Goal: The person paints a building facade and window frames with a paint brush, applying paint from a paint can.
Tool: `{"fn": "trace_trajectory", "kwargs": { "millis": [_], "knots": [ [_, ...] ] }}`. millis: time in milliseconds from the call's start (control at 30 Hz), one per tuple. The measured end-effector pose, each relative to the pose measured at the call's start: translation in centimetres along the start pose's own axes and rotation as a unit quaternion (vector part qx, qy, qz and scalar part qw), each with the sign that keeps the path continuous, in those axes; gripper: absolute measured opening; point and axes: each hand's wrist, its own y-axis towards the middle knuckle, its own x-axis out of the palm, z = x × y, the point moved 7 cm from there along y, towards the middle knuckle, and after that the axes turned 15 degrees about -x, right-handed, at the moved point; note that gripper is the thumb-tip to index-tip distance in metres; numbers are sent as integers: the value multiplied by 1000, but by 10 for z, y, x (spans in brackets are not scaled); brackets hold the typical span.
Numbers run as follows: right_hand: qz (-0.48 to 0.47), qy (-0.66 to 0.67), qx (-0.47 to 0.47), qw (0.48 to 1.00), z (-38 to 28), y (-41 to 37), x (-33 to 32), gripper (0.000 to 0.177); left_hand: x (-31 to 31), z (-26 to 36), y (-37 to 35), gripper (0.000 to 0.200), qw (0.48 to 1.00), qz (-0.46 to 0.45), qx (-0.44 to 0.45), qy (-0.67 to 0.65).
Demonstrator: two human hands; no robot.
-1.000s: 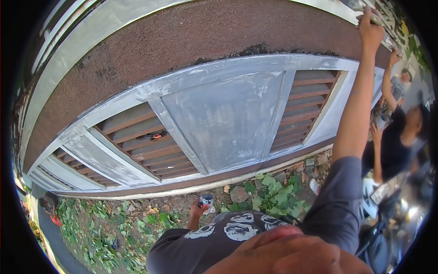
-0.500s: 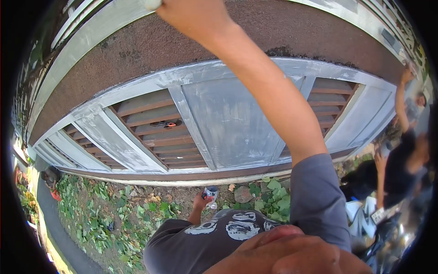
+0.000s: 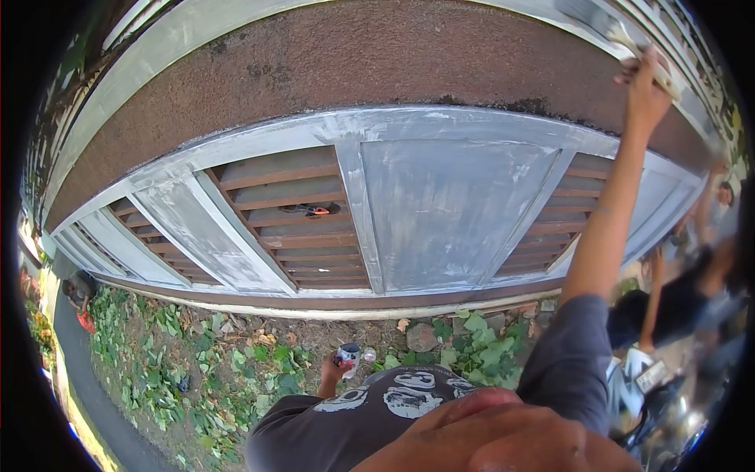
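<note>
My right hand point(image 3: 646, 93) is raised high at the upper right, closed on a paintbrush point(image 3: 635, 47) pressed against the pale grey band of the wall point(image 3: 236, 23). My left hand point(image 3: 334, 366) hangs low by my waist, gripping a small paint can point(image 3: 348, 358). Ahead of me is a grey-painted panel point(image 3: 452, 212) flanked by brown louvred slats point(image 3: 291, 220).
A dark object with an orange tip point(image 3: 308, 209) lies on a slat. Leaves and stones point(image 3: 236, 370) cover the ground below. Another person in dark clothes point(image 3: 668, 299) works at the wall on the right. A crouched figure point(image 3: 79, 295) is at far left.
My right arm has swung from the upper left back to the upper right along the pale band. The view shifted slightly. My left hand stayed low with the can.
</note>
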Motion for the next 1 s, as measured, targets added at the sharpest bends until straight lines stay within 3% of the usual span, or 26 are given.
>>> {"fn": "trace_trajectory", "kwargs": {
  "millis": [67,133,200,300,333,367,400,433,500,567,667,800,900,1000],
  "knots": [
    [38,-104,-7,994,28,10,-62,33,-14,-4,-3,85,1000,7,-10,-10],
    [45,-161,-6,986,24,12,-77,32,-27,-1,7,84,1000,-13,-4,10],
    [-57,-378,-130,915,-10,14,-46,29,-43,1,16,80,998,3,0,61],
    [-104,-329,-174,922,-38,-16,32,27,-66,20,20,74,1000,14,1,6],
    [-121,-319,-197,919,-54,-31,62,29,-66,16,35,72,998,10,44,33],
    [-129,-239,-177,946,-84,-45,91,26,-71,19,37,72,998,4,50,43],
    [-125,-221,-219,942,-101,-58,113,26,-75,28,36,72,998,-8,62,17],
    [-101,-99,-266,954,-154,-58,143,22,-80,35,38,73,997,-20,72,-7],
    [-127,88,-77,985,-170,-72,173,23,-81,17,58,73,995,-12,97,36],
    [-108,189,-4,976,-181,-76,194,24,-81,6,75,77,994,-27,80,65],
    [-120,274,21,954,-177,-73,209,26,-94,-8,76,83,993,-45,71,78],
    [-127,198,25,972,-115,-61,184,30,-95,-47,90,81,992,-19,101,76],
    [-83,100,77,989,-69,-42,112,30,-99,-57,74,82,996,-28,47,69],
    [-48,-14,25,998,-30,-15,24,32,-105,-39,45,78,998,-35,29,48]
  ]
}}
